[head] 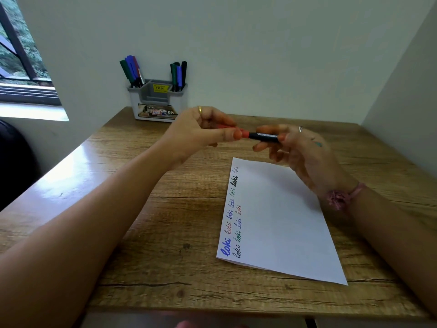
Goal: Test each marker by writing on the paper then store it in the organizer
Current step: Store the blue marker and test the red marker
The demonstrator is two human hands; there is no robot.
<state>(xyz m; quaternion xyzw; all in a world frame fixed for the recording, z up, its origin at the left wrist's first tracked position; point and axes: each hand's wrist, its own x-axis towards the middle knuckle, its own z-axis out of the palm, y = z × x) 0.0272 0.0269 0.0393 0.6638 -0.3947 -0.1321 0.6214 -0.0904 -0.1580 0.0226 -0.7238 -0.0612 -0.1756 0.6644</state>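
Black marker [266,136] — apparently red-capped; white paper [283,216], grey organizer [157,100].

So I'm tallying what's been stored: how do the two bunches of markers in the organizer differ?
The left bunch of markers leans toward the window; the right bunch of markers stands nearly upright. The left bunch shows green, blue and red caps; the right bunch shows green, blue and black, no red. The left bunch looks fuller. Both stand cap-up in the end compartments of the grey organizer, with the middle compartment between them holding none.
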